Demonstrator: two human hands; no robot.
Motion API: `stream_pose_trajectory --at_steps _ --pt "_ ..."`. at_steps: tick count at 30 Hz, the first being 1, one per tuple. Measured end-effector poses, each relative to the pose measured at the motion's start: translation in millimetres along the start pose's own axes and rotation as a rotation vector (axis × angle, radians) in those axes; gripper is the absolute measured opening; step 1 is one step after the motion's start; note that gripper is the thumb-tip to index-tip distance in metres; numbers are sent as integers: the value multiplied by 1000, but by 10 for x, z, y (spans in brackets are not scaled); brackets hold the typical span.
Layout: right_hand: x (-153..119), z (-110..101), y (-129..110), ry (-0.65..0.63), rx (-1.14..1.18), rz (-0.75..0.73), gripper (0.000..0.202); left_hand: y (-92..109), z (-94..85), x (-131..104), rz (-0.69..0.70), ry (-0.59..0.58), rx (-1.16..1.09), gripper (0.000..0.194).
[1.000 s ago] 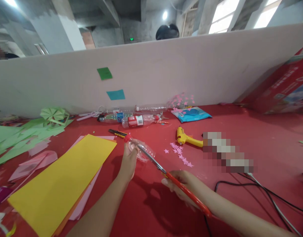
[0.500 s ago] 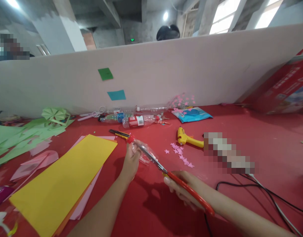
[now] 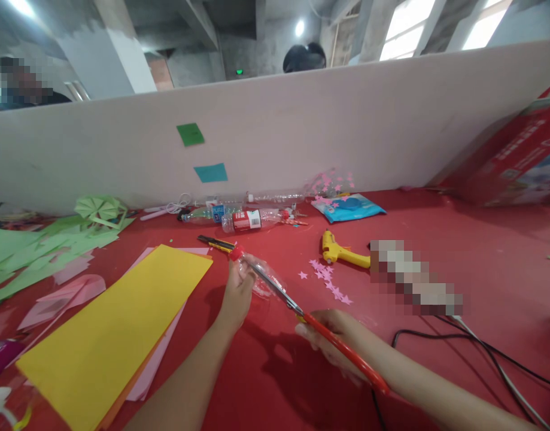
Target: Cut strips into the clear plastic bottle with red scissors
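My left hand (image 3: pixel 239 293) is closed around the neck end of a clear plastic bottle piece (image 3: pixel 271 278) with a red cap. Long-bladed scissors (image 3: pixel 342 344) with red handles are in my right hand (image 3: pixel 331 338), its fingers wrapped round them. The blades lie along the bottle piece and point at the capped end; whether they are cutting into the plastic I cannot make out. Just beyond my left hand lies a yellow and black box cutter (image 3: pixel 217 242). Pink paper stars (image 3: pixel 326 274) are scattered right of the bottle piece.
Yellow paper (image 3: pixel 122 329) on other sheets lies at left, with green paper scraps (image 3: pixel 45 254) behind. Several plastic bottles (image 3: pixel 248 220) and a blue packet (image 3: pixel 349 208) lie along the white partition (image 3: pixel 324 126). A yellow glue gun (image 3: pixel 344 254) and black cables (image 3: pixel 472 339) are at right.
The scissors' handles have shifted very slightly with my right hand. My left hand and the bottle piece look almost the same.
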State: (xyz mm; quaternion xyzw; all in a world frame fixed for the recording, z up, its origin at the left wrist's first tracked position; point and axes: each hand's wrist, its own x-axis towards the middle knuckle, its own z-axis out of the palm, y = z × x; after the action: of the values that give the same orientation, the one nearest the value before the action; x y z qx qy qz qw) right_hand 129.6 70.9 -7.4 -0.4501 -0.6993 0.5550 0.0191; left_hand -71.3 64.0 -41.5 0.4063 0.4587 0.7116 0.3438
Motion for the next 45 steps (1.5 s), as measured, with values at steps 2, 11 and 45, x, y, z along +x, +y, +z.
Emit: stream_pose_trajectory --at_steps 2,11,45 --pt "8 1 6 -11 15 6 47 10 5 2 -3 9 -15 29" --pt "-12 -30 -9 -60 102 -28 54 57 47 -37 -57 -12 6 26" --pt "-3 -34 -44 -37 104 58 46 15 17 -10 -26 -75 -24 24"
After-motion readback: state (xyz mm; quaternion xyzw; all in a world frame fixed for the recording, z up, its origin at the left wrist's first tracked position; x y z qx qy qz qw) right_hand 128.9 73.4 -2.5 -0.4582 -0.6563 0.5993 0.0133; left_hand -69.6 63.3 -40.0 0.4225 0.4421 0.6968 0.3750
